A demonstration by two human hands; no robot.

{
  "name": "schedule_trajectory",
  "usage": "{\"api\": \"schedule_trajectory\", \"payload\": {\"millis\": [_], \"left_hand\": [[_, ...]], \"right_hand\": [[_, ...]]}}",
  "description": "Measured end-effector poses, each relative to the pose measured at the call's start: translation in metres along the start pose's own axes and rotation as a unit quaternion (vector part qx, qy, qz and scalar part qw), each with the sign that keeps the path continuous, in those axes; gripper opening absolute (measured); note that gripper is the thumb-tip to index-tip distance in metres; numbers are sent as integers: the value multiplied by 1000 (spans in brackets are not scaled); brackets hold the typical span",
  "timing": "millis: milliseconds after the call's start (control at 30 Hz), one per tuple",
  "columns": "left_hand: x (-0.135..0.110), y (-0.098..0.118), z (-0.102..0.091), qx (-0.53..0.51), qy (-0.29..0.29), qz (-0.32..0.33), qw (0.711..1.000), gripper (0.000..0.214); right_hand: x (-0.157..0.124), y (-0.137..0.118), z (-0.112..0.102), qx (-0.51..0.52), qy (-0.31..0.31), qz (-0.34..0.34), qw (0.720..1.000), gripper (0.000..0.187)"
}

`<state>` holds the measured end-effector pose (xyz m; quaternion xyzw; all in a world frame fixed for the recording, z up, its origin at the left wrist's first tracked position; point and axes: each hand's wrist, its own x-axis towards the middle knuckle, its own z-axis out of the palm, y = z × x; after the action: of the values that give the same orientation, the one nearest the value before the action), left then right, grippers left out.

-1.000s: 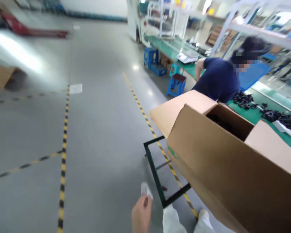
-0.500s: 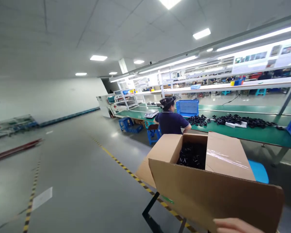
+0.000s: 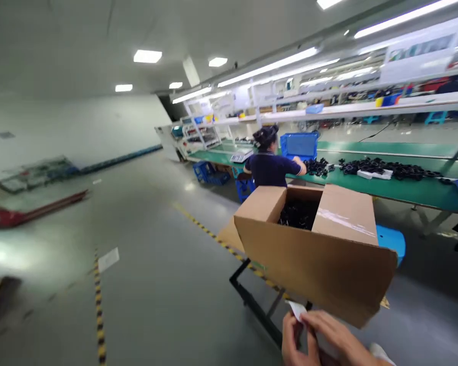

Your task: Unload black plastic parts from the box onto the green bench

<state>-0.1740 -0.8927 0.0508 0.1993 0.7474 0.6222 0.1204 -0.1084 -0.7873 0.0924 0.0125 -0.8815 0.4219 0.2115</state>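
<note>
Fingers (image 3: 322, 322) of left hand (image 3: 295, 348) and right hand (image 3: 341, 336) pinching white slip (image 3: 296, 308), cardboard box (image 3: 316, 264) beyond, black parts (image 3: 298, 214) inside

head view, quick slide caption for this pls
Both hands hold a small white piece near an open cardboard box of black parts.

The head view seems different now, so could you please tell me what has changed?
Each earlier picture showed one hand; now the left hand and right hand have met near the box, holding a white slip between them. The view swung up and right from the first picture. The box stayed open, with black parts inside.
</note>
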Motion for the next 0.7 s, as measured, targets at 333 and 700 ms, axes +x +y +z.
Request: {"api": "schedule_trajectory", "payload": {"millis": [333, 700], "left_hand": [[68, -79, -39, -65, 51, -119, 989, 28], [284, -272, -53, -117, 181, -151, 965, 21]], "right_hand": [[11, 51, -17, -95, 17, 181, 979, 23], [13, 63, -17, -157, -17, 280, 947, 40]]}}
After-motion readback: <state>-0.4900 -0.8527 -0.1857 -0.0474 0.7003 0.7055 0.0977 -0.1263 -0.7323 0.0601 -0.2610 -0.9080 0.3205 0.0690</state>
